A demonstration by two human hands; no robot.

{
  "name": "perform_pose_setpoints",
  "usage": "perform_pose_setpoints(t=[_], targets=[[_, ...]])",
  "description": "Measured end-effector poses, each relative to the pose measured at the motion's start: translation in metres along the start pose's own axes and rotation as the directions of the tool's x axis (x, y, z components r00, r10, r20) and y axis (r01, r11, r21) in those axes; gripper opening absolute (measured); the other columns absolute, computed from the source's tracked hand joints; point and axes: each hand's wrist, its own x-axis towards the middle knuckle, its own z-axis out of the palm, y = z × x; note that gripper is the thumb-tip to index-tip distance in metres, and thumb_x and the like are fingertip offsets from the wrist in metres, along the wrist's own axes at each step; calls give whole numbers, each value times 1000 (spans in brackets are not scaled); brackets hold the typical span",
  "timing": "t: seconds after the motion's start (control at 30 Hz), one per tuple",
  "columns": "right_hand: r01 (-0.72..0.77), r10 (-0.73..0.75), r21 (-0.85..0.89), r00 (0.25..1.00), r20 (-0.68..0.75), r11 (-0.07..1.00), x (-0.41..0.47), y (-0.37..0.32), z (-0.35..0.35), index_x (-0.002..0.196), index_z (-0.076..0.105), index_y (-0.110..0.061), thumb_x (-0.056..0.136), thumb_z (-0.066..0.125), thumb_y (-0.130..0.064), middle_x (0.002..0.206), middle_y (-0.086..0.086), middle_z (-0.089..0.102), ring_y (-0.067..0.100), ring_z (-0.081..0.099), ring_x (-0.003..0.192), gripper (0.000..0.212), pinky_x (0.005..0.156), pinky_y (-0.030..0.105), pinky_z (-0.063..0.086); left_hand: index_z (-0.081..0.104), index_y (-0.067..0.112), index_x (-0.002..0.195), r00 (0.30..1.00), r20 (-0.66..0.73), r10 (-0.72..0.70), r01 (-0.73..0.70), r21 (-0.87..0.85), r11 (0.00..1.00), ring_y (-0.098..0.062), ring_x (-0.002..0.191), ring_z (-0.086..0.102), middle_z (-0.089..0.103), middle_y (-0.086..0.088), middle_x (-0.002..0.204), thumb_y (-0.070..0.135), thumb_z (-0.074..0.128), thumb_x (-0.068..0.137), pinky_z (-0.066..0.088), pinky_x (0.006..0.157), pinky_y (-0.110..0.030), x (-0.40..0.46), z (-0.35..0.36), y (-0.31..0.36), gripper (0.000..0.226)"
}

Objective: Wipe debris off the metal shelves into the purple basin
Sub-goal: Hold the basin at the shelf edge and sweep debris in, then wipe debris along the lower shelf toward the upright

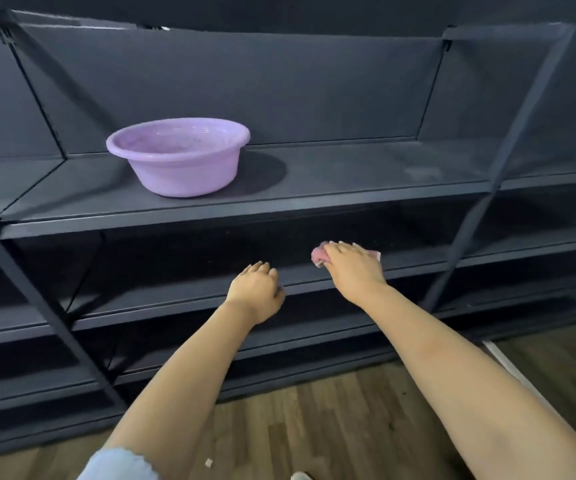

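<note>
Purple basin (178, 156) sits on the shelf (349, 181) one level above both my hands, up and to the left of them, so anything I gather down here has no catcher beside it. My right hand (352, 265) lies flat on a pink cloth (318, 257), fingers spread and pressing it to the lower shelf (182, 299). My left hand (257, 289) rests at that shelf's front edge with fingers loosely curled, holding nothing. I judge the risk is sweeping debris over the edge onto the wooden floor (331, 427) below my wrists. The basin would need bringing down under the edge, or my left hand cupped there.
</note>
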Motion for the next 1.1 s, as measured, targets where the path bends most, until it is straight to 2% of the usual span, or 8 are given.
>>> perform_pose_setpoints(t=[0.1,0.23,0.37,0.57,0.7,0.97,1.1], targets=[[-69,69,-29,997,24,997,-18,20,1,135,40,-15,99,37,-15,138,1,47,18,42,129,36,105,29,28,35,4,143,999,31,11,-10,-20,1000,-23,145,17,29,-11,154,32,34,102,15,114,-29,3,4,18,49],[-158,161,-39,984,72,987,-30,53,8,134,43,-17,96,36,-12,137,1,48,17,42,128,38,86,29,29,39,5,140,997,60,52,-51,-9,999,-24,143,22,32,-10,152,32,34,102,18,114,-30,17,13,45,47],[-194,197,-37,976,90,980,-28,90,17,135,42,-19,97,34,-14,139,-1,47,16,42,128,39,102,30,30,39,6,140,994,82,73,-72,-13,997,-24,143,23,33,-10,151,32,34,101,19,114,-30,44,23,72,47],[-121,125,-47,989,80,991,2,160,37,145,29,-15,101,36,-20,149,2,38,19,36,136,45,110,28,23,40,5,138,994,104,22,-16,-58,998,-24,143,22,34,-10,151,31,35,101,18,115,-30,100,41,115,45],[-95,98,-40,991,88,995,21,212,57,146,28,-15,100,38,-18,149,3,38,20,37,135,47,111,28,25,40,7,138,991,133,-27,36,-62,997,-23,141,25,34,-9,150,31,35,102,19,114,-29,134,61,148,44],[-92,91,-1,985,149,996,37,285,106,142,34,-19,99,39,-16,143,0,45,20,44,128,43,99,32,36,36,9,143,976,199,-85,96,-49,994,-22,143,22,31,-7,153,31,34,102,15,114,-29,174,114,188,46],[-129,115,72,978,177,989,50,298,132,127,47,-22,97,41,-14,128,-1,56,21,52,116,31,86,34,39,30,9,146,960,250,-125,131,-8,991,-21,144,19,26,-7,156,31,31,103,13,114,-27,185,137,183,49]])
